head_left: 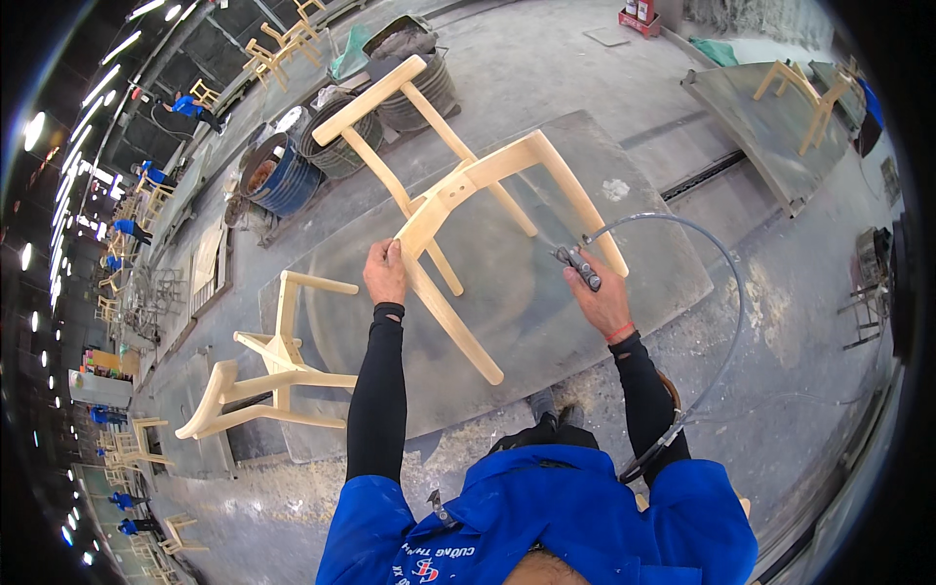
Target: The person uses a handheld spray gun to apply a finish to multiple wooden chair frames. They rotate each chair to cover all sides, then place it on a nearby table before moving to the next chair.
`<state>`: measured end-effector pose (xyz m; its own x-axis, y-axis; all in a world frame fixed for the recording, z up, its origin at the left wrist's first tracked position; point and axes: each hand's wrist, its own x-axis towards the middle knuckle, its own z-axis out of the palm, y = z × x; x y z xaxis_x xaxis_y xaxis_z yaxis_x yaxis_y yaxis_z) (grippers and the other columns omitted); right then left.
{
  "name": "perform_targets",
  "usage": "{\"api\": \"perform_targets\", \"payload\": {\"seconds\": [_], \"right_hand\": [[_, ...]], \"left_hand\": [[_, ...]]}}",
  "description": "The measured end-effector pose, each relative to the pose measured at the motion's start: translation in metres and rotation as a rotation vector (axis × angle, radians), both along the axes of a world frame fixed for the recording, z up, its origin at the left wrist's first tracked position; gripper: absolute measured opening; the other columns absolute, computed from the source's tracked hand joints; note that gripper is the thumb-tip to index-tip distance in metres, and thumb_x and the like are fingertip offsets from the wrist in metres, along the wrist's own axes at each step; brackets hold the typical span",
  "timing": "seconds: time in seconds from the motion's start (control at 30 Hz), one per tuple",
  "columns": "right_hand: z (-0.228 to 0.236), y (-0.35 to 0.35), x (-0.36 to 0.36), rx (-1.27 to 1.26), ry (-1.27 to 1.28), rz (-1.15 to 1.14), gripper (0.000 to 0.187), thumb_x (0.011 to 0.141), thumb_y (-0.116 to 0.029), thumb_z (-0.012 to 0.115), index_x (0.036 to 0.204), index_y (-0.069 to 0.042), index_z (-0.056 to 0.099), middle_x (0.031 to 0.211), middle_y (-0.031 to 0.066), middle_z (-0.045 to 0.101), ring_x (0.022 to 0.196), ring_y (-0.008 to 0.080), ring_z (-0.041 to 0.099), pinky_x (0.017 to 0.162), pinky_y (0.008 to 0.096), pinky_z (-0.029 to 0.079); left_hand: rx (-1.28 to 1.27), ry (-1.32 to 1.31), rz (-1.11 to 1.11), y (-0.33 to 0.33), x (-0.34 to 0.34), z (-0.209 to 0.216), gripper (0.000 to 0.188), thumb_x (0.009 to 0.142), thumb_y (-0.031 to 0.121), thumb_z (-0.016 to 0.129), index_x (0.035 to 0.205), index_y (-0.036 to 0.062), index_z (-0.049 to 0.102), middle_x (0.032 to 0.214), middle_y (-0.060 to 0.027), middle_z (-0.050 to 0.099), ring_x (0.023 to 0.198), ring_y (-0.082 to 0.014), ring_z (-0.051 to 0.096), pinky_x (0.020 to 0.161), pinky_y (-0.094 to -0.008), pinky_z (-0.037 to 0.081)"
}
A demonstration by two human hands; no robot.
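- The grey work surface (673, 278) is spread beneath the chair; if dust lies on it, sliding of the wood could be caused.
- The pale wooden chair frame (430, 220) is held tilted over the middle of this surface; whether all its legs are supported cannot be told. Tipping or twisting could be caused by a knock at its far end, since it is steadied at one place only.
- A second chair frame (283, 353) is tipped over at the left, near the left forearm; both pieces could be dented if the held one were swung that way.
- The hose (738, 283) is looped out to the right; it could be snagged on the nearby rail end by an abrupt reach.
- The left hand (386, 273) is clasped on the curved rail; its fingers could be exposed if the nozzle were swung left.
- The right hand (600, 297) is wrapped around the tool; aim could be spoiled by hose drag.
- The dark hand tool (582, 269) is pointed towards the frame; scuffing could be caused by tip contact.
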<state>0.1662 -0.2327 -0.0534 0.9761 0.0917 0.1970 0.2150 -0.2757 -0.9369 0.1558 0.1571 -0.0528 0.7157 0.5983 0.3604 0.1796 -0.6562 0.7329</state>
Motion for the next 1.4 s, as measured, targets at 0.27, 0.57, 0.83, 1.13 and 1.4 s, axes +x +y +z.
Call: {"api": "perform_targets", "payload": {"seconds": [0.27, 0.57, 0.83, 1.13, 1.4], "right_hand": [[-0.055, -0.003, 0.003, -0.201, 0.064, 0.025, 0.044, 0.094, -0.028, 0.077, 0.127, 0.001, 0.068, 0.093, 0.0198, 0.074, 0.076, 0.0306, 0.071, 0.072, 0.0359, 0.055], [-0.021, 0.048, 0.002, 0.366, 0.363, 0.285, 0.039, 0.099, -0.028, 0.072, 0.124, 0.002, 0.07, 0.079, -0.0015, 0.064, 0.07, 0.0066, 0.059, 0.064, 0.0258, 0.05], [-0.081, 0.04, -0.013, -0.052, 0.362, 0.284, 0.03, 0.097, -0.032, 0.071, 0.102, -0.003, 0.071, 0.083, 0.0155, 0.068, 0.071, 0.027, 0.065, 0.069, 0.0408, 0.05], [0.023, -0.093, -0.097, 0.176, 0.581, 0.093, 0.04, 0.099, -0.016, 0.069, 0.135, 0.001, 0.066, 0.105, 0.0052, 0.075, 0.087, 0.0108, 0.067, 0.069, 0.025, 0.053], [0.096, -0.16, -0.129, -0.077, 0.435, -0.259, 0.048, 0.102, -0.03, 0.067, 0.138, 0.002, 0.063, 0.096, 0.0073, 0.074, 0.074, 0.0101, 0.063, 0.056, 0.0235, 0.045]], "left_hand": [[-0.051, -0.01, -0.011, 0.013, 0.013, -0.008, 0.026, 0.1, 0.024, 0.067, 0.11, -0.0001, 0.071, 0.095, -0.0147, 0.074, 0.086, -0.0253, 0.07, 0.082, -0.0366, 0.054], [-0.026, -0.021, -0.079, 0.018, 0.019, -0.005, 0.027, 0.102, 0.026, 0.067, 0.111, 0.0009, 0.071, 0.093, -0.0112, 0.073, 0.084, -0.0203, 0.068, 0.081, -0.0348, 0.054], [-0.022, -0.004, -0.077, 0.013, 0.02, -0.003, 0.027, 0.1, 0.023, 0.069, 0.112, -0.0005, 0.07, 0.097, -0.013, 0.073, 0.088, -0.0222, 0.068, 0.084, -0.0354, 0.054], [-0.278, 0.074, -0.17, -0.076, -0.068, -0.035, 0.044, 0.09, 0.021, 0.08, 0.122, -0.0032, 0.061, 0.115, -0.0145, 0.069, 0.097, -0.0206, 0.065, 0.087, -0.0348, 0.054], [-0.277, 0.35, -0.39, -0.17, -0.16, -0.117, 0.082, 0.08, 0.018, 0.073, 0.156, 0.0117, 0.041, 0.109, -0.0305, 0.07, 0.102, -0.0466, 0.07, 0.089, -0.0484, 0.057]]}}
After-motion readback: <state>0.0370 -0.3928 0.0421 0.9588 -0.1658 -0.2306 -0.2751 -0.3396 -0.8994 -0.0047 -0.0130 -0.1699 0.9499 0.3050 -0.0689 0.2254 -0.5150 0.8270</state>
